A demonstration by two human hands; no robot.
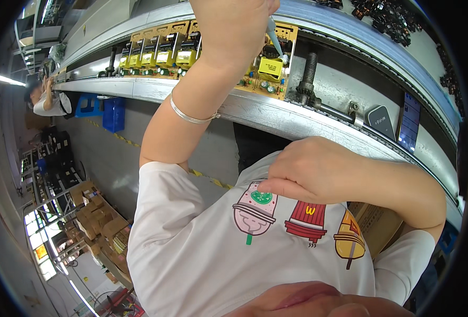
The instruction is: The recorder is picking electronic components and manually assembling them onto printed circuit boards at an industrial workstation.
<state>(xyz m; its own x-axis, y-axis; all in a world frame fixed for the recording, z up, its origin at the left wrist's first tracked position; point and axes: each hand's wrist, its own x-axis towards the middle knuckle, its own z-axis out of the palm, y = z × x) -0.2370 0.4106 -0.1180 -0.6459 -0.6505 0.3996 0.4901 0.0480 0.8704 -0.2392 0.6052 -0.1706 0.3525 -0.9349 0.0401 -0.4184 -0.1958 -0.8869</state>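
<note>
At the top, my left hand (pixel 239 24), a bangle on its wrist, is closed on a light-blue tapered nozzle (pixel 273 33). Its tip meets a whitish spot beside the yellow-wrapped transformer (pixel 271 68) on a tan circuit board (pixel 249 87). Most of those fingers lie outside the picture. Several similar circuit boards (pixel 160 53) with yellow transformers line the rail to the left, partly behind my arm. In front of my chest, my right hand (pixel 315 166) is curled with its thumb folded in. Whether anything lies inside it is hidden.
Metal conveyor rails (pixel 265 111) run across the top. To the right lie a small dark device (pixel 380 121) and a phone (pixel 409 122). Black components (pixel 389 24) are heaped behind. A blue bin (pixel 113 114) and another person (pixel 49 103) are at the left, cardboard boxes (pixel 96 219) below.
</note>
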